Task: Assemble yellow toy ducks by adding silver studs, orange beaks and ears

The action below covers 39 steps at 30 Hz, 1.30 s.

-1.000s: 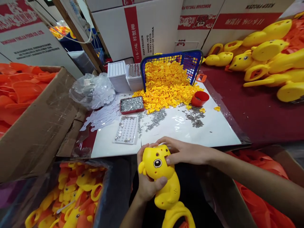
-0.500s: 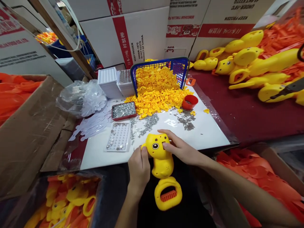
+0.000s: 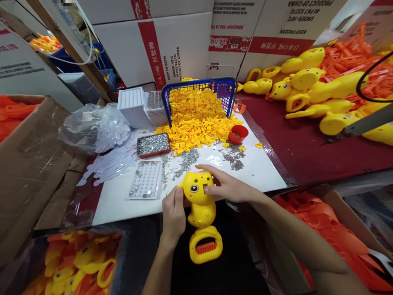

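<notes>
Between my hands, at the table's front edge, is a yellow plastic duck toy (image 3: 201,211) with a round eye, small holes and a ring handle with an orange ridged grip hanging toward me. My left hand (image 3: 173,213) is closed on the duck's left side, thumb on top. My right hand (image 3: 225,184) grips the head from the right, its thumb at a small dark slot and its other fingers behind. Ahead of the duck lie loose small metal pins (image 3: 188,160) and a white tray (image 3: 145,178) with a few shiny round discs.
A blue basket (image 3: 229,92) spills small yellow parts (image 3: 199,131) at the back. Beside them stand a red metal-filled dish (image 3: 153,145) and a red cup (image 3: 238,135). Yellow ducks (image 3: 307,78) and an electric screwdriver (image 3: 362,123) are at right. Boxes of parts flank me.
The view has shifted slightly, so the table and duck sit further left in the picture. Both hands keep their hold on the duck; the screwdriver at right shows more.
</notes>
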Tool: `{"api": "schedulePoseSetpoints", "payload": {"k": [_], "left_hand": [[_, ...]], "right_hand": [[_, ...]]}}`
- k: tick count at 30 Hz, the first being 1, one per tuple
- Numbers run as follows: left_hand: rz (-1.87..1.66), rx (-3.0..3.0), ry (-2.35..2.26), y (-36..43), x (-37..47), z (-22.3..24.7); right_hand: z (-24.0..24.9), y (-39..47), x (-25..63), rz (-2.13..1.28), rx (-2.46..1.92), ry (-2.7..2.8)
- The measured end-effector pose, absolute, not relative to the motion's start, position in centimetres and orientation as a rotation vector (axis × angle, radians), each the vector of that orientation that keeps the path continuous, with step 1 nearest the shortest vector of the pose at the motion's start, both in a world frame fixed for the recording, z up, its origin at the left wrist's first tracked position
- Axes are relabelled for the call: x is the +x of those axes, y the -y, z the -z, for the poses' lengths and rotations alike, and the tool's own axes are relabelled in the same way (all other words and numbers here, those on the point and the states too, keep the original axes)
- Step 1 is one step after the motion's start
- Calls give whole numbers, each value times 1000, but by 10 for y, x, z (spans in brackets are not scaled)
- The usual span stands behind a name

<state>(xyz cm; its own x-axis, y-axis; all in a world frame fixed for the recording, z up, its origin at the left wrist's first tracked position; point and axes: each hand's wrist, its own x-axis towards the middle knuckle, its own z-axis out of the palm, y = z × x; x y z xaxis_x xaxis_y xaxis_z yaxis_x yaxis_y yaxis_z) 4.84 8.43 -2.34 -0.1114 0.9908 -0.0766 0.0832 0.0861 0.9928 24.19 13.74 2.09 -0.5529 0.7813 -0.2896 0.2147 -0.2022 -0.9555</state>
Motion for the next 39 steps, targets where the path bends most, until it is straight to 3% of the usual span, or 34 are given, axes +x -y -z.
{"api": "schedulePoseSetpoints", "payload": {"k": [3, 7, 10, 13, 22, 30, 39], "left_hand": [[-1198, 1162, -1465, -89, 49, 25], [-1198, 1148, -1522, -92, 50, 26], [-1177, 1156, -1560, -93, 52, 24], [-1156, 1182, -1620, -96, 53, 17], [-1276, 1306, -1779, -95, 52, 7], [-1250, 2027, -1522, -83, 60, 2], [-1314, 1951, -1522, -79, 73, 7]], "right_hand": [[-26, -143, 241, -1550, -1197, 1863], [-38, -157, 249, -864, -1523, 2189], [-41, -178, 257, -456, -1953, 2166], [-33, -197, 258, -275, -2163, 2032], [-24, -193, 255, -163, -2031, 2005], [-14, -132, 244, -636, -775, 1940], [-4, -120, 244, -379, -766, 2335]]}}
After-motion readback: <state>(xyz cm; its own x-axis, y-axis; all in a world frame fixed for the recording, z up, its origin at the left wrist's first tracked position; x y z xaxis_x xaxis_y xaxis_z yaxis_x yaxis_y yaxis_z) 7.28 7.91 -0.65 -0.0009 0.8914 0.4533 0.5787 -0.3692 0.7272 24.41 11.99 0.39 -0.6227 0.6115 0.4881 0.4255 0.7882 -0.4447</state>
